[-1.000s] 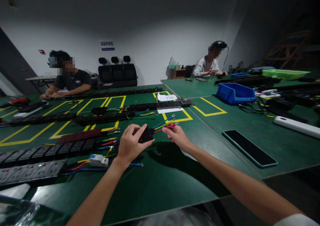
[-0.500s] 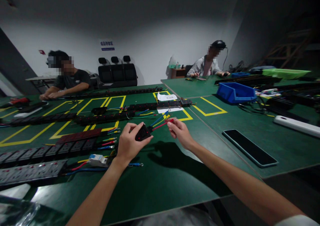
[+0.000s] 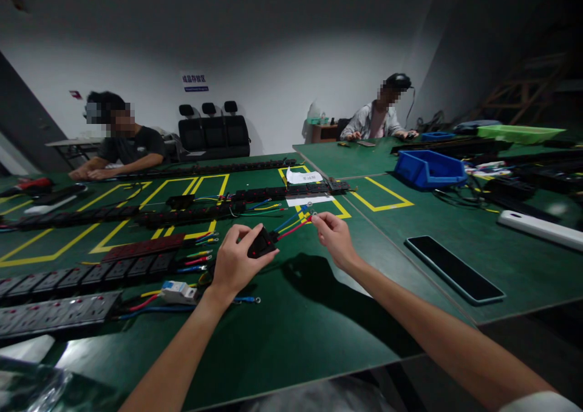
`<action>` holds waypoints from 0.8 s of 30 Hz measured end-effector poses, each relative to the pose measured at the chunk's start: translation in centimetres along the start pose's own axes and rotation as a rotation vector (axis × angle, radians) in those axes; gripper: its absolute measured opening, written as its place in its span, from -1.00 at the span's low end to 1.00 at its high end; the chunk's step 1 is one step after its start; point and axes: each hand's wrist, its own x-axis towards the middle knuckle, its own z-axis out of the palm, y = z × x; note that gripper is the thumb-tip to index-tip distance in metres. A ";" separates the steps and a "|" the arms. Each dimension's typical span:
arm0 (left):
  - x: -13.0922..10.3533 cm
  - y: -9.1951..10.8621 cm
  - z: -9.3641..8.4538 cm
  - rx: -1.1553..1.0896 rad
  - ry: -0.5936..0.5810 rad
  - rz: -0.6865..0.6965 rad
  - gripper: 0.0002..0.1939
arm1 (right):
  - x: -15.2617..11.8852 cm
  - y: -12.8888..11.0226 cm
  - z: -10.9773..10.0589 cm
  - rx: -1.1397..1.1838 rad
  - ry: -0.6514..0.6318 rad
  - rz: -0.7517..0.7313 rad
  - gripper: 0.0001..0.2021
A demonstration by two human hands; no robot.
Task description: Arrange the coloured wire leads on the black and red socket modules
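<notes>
My left hand (image 3: 237, 261) is wrapped round the end of a black socket strip (image 3: 261, 243), held above the green table. Red, blue and yellow-green wires run out of that end up to the right, tipped with ring terminals. The fingertips of my right hand (image 3: 334, 239) pinch the tip of the red wire (image 3: 295, 228). The blue wire (image 3: 289, 219) rises beside it, its ring terminal free. Beneath my left forearm, a white breaker (image 3: 178, 292) lies among wires, next to a grey socket strip (image 3: 61, 313).
More socket strips (image 3: 136, 269) lie at the left. A phone (image 3: 455, 269), a white bar (image 3: 542, 230) and a blue bin (image 3: 430, 170) are on the right. One person (image 3: 132, 147) sits at back left, another (image 3: 378, 120) at back right.
My right hand has shifted slightly right and up along the red wire to its tip. My left hand and the strip have barely moved.
</notes>
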 end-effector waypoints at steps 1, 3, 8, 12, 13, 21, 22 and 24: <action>0.0 0.0 0.0 0.002 -0.007 0.009 -0.43 | 0.0 0.0 0.0 0.004 -0.004 0.011 -0.65; 0.0 0.0 -0.1 0.001 -0.020 0.024 -0.44 | 0.0 -0.1 0.0 0.015 -0.010 0.036 -0.64; 0.0 -0.2 0.0 -0.003 -0.038 0.045 -0.44 | 0.1 0.2 0.1 0.047 -0.021 0.110 -0.58; 0.0 -0.2 0.0 0.006 -0.021 0.025 -0.44 | 0.3 0.4 0.1 0.065 -0.030 0.128 -0.57; 0.0 -0.2 -0.1 0.009 -0.016 0.015 -0.44 | 0.3 0.5 0.1 0.068 -0.031 0.135 -0.57; 0.1 -0.2 -0.1 0.004 -0.022 0.026 -0.43 | 0.4 0.7 0.1 0.081 -0.020 0.195 -0.63; 0.1 -0.2 -0.1 0.006 -0.028 0.034 -0.43 | 0.4 0.7 0.1 0.082 -0.015 0.195 -0.64; 0.1 -0.3 0.0 0.013 -0.041 0.052 -0.43 | 0.5 0.8 0.2 0.087 -0.008 0.195 -0.66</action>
